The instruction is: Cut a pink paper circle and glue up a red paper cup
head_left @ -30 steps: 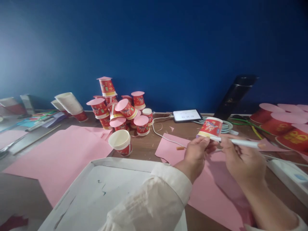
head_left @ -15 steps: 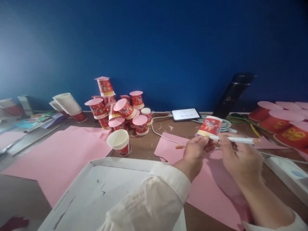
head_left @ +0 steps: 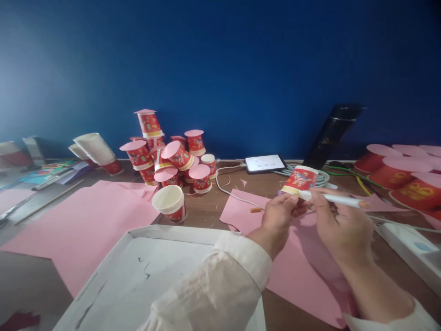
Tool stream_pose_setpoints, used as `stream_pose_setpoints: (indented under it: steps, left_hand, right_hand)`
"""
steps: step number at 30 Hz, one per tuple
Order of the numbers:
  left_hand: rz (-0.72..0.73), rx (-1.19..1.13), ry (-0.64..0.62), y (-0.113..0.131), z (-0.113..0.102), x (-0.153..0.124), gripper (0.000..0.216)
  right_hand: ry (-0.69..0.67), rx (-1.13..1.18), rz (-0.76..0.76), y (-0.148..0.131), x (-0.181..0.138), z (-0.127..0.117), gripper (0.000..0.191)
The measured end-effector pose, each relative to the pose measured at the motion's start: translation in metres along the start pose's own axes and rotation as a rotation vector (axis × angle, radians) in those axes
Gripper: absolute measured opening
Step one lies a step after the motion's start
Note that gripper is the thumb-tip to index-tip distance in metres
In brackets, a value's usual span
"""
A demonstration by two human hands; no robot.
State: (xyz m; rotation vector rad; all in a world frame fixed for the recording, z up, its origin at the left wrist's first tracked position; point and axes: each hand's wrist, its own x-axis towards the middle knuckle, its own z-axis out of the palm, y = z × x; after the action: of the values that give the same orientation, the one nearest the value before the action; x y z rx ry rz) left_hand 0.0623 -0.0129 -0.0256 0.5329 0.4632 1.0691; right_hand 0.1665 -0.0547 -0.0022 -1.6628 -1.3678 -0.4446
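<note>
My left hand (head_left: 280, 216) is closed round the rim of a small red patterned paper cup (head_left: 299, 180), held upside down over a pink paper sheet (head_left: 303, 266). My right hand (head_left: 339, 225) grips a white pen (head_left: 339, 199), whose tip lies against the cup's lower rim. Both hands meet just right of the table's middle. A white sleeve covers my left forearm.
A pile of red cups topped with pink paper discs (head_left: 168, 154) stands at the back. An open cup (head_left: 170, 202), a stack of white cups (head_left: 94, 149), a phone (head_left: 264, 163), a black bottle (head_left: 332, 133), cables, large red cups (head_left: 406, 177) and a white tray (head_left: 144, 276) surround me.
The hands, cup and pen have barely moved; the pen slid slightly left along the cup's rim. The view shifted a little.
</note>
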Motion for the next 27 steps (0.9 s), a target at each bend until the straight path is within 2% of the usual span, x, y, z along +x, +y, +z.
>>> stream_pose_setpoints:
  steps: [7,12,23,27]
  left_hand:
    - [0.0,0.019,0.024,0.0002,0.0008,0.0001,0.045]
    - [-0.004,-0.003,0.014,0.0004,0.0008,0.0002,0.045]
    - [-0.014,-0.014,0.035,0.0015,0.002,-0.0013,0.035]
    - [-0.027,-0.038,0.031,0.0017,0.0014,-0.0011,0.035]
  right_hand:
    - [0.029,-0.034,0.014,-0.0021,-0.0004,-0.0001,0.055]
    - [-0.029,0.018,0.015,-0.0037,-0.0026,-0.0013,0.053]
    - [0.022,0.008,0.041,-0.0015,-0.0019,0.0002,0.051]
    - [-0.004,0.017,0.058,-0.0017,-0.0029,-0.0003,0.052]
